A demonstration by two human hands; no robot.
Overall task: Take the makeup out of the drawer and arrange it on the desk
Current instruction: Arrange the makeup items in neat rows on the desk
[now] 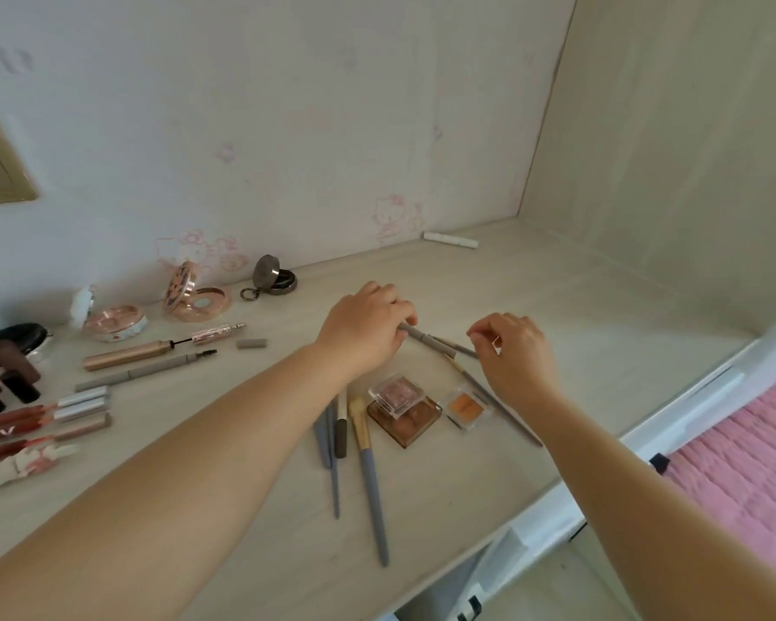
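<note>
the left hand (368, 327) lies over the middle of the worktop (556, 316), fingers curled down around the end of a grey pencil (426, 342), which it grips. the right hand (514, 347) is just to the right, thumb and forefinger pinched together at the other end of the same cluster of grey pencils; what exactly sits between those fingertips cannot be told. a second thin grey stick (500, 405) runs from under the right hand toward the front edge.

below the hands, on the worktop: a clear pink eyeshadow case (395, 394) resting on a brown palette (406, 425), an orange palette (466, 407) just beside them, and a group of long blue-grey brushes (370, 481) lying roughly parallel, handles toward the person.

on the left part of the worktop: a gold mascara tube (126, 355) with its wand drawn out, a grey brow pencil (149, 372) with its small grey cap (252, 343) apart, two open pink compacts (198, 298) (115, 322), an open dark round pot (274, 280), silver-capped tubes (84, 405) and red lip pencils (14, 419) at the edge of view. a white stick (451, 239) lies against the back wall.

at lower right, an open white drawer (480, 589) shows under the front edge; its contents are not visible. a pink cover (744, 468) lies further right.
</note>
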